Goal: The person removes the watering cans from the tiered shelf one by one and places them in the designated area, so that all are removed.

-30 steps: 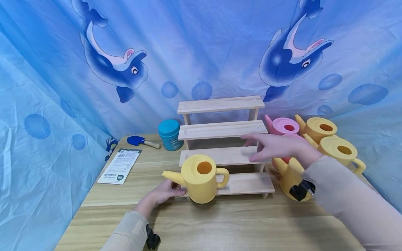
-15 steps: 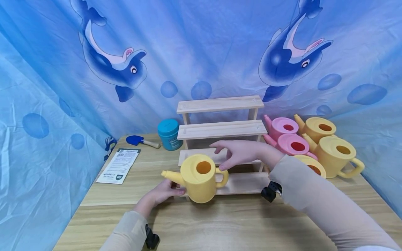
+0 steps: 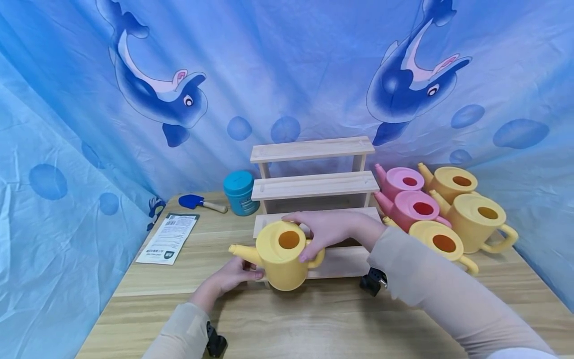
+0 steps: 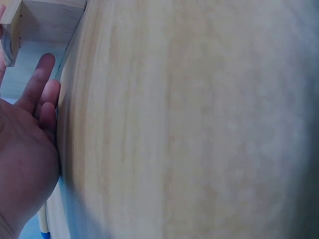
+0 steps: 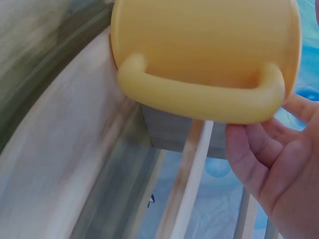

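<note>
A yellow watering can (image 3: 281, 269) stands upright at the left of the bottom step of a wooden tiered stand (image 3: 314, 184), its spout pointing left. My right hand (image 3: 334, 229) grips it near the top, thumb on the front beside the handle and fingers reaching behind the rim. In the right wrist view the fingers meet the upper end of the can's handle (image 5: 199, 102). My left hand (image 3: 230, 274) holds the left end of the bottom step below the spout, thumb along the front. In the left wrist view its other fingers (image 4: 37, 82) stretch loosely beside the stand's end.
On the right, two pink watering cans (image 3: 417, 207) and several yellow watering cans (image 3: 475, 219) stand grouped. At the left lie a white packet (image 3: 168, 239) and a blue trowel (image 3: 193, 201). A teal tub (image 3: 239, 192) stands by the stand. A blue dolphin curtain (image 3: 287, 70) hangs behind.
My right hand has moved left and down from above the third step to the yellow watering can and taken hold of it. The left hand and the can have stayed in place.
</note>
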A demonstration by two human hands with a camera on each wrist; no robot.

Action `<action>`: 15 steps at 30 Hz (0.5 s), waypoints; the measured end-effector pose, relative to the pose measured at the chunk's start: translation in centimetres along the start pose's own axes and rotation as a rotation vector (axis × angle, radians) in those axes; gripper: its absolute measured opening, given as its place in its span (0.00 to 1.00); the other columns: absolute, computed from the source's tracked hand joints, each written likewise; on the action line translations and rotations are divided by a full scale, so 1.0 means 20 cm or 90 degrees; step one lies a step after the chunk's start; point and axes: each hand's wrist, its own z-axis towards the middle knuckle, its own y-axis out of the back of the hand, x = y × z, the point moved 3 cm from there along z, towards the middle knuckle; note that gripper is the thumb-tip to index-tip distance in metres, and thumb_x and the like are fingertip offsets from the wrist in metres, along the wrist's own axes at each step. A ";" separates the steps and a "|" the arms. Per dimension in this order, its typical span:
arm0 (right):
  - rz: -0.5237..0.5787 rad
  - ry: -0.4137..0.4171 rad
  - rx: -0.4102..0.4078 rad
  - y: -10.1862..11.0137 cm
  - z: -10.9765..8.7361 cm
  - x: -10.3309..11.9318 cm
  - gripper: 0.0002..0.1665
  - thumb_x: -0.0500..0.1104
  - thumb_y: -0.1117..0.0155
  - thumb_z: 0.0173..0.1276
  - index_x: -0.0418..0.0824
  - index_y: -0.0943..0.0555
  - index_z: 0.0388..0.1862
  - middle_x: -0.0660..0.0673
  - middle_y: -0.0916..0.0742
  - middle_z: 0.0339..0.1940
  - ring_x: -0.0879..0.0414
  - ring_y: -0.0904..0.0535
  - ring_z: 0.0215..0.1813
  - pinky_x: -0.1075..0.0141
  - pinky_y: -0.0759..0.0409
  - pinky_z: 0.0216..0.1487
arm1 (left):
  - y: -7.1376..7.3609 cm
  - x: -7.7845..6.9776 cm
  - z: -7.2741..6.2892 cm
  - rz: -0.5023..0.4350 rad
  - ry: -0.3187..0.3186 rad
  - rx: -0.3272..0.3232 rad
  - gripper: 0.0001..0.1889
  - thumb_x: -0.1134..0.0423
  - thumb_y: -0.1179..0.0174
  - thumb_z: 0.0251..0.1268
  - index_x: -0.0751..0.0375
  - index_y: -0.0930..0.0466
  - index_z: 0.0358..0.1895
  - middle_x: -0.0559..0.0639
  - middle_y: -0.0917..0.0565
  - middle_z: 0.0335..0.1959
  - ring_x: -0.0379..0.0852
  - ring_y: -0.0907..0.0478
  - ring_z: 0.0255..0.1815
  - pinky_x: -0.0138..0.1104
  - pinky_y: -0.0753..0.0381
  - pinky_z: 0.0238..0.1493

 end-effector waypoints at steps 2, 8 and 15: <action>0.006 0.006 -0.003 -0.01 0.01 0.00 0.61 0.55 0.25 0.48 0.41 0.50 0.74 0.53 0.30 0.63 0.60 0.35 0.63 0.58 0.39 0.64 | 0.00 0.00 0.00 0.001 -0.003 -0.001 0.23 0.57 0.35 0.58 0.62 0.31 0.52 0.54 0.29 0.39 0.51 0.34 0.42 0.39 0.32 0.43; 0.044 0.038 -0.022 -0.06 0.03 0.00 0.64 0.50 0.24 0.48 0.38 0.54 0.74 0.53 0.29 0.62 0.59 0.34 0.62 0.60 0.39 0.64 | 0.00 0.00 -0.01 0.002 -0.002 -0.002 0.22 0.57 0.35 0.59 0.61 0.31 0.52 0.54 0.29 0.39 0.52 0.34 0.42 0.40 0.32 0.43; 0.050 0.019 -0.051 -0.08 0.02 -0.04 0.64 0.51 0.24 0.48 0.42 0.54 0.75 0.52 0.31 0.63 0.60 0.36 0.62 0.59 0.40 0.64 | 0.00 -0.01 0.00 0.007 -0.005 -0.002 0.24 0.57 0.35 0.59 0.59 0.32 0.55 0.54 0.30 0.39 0.51 0.35 0.42 0.39 0.32 0.42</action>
